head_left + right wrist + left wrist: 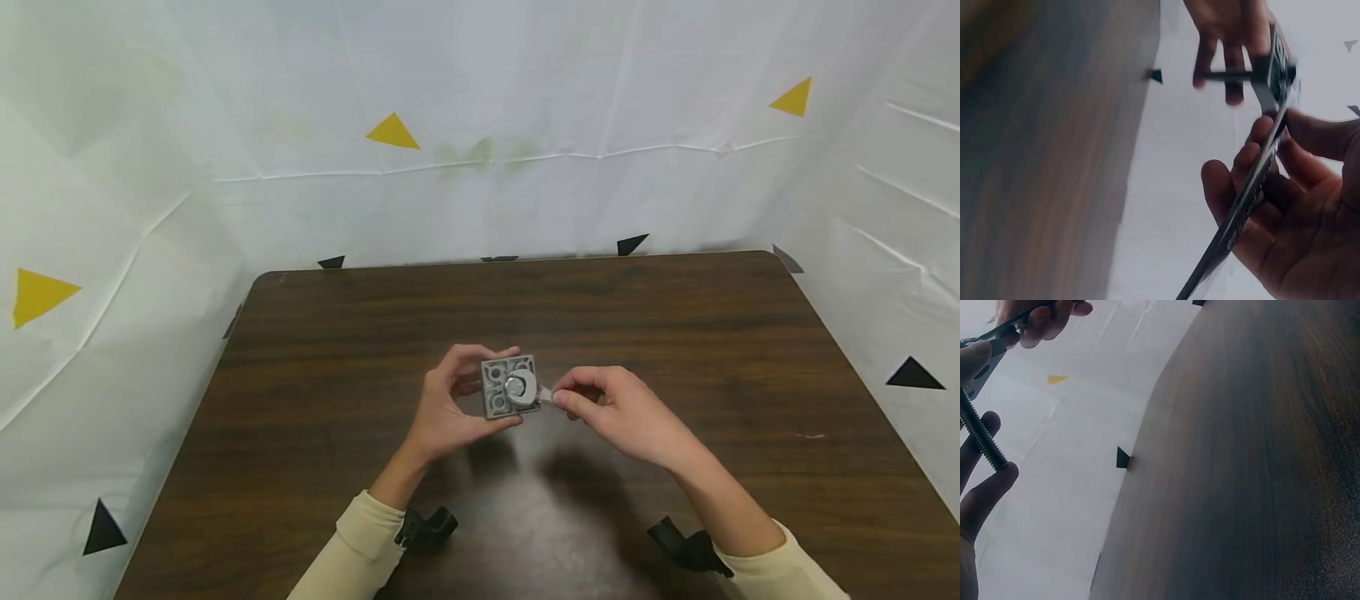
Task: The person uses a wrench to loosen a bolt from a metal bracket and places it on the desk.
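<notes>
My left hand (480, 388) grips a small grey square plate (501, 392) by its edges, holding it a little above the brown table (675, 333). A silver round bolt head or tool head (519, 386) sits on the plate's face. The bolt's dark threaded shaft (982, 434) sticks out behind the plate, between my left fingers (988, 487). My right hand (564, 394) pinches a long flat metal wrench (1241, 206) whose end meets the plate (1279, 69). Both hands hover over the table's middle.
White sheeting with yellow triangles (392, 132) and black triangles (911, 375) walls in the table on three sides. Black wrist-camera mounts (426, 527) show at my cream sleeves near the front edge.
</notes>
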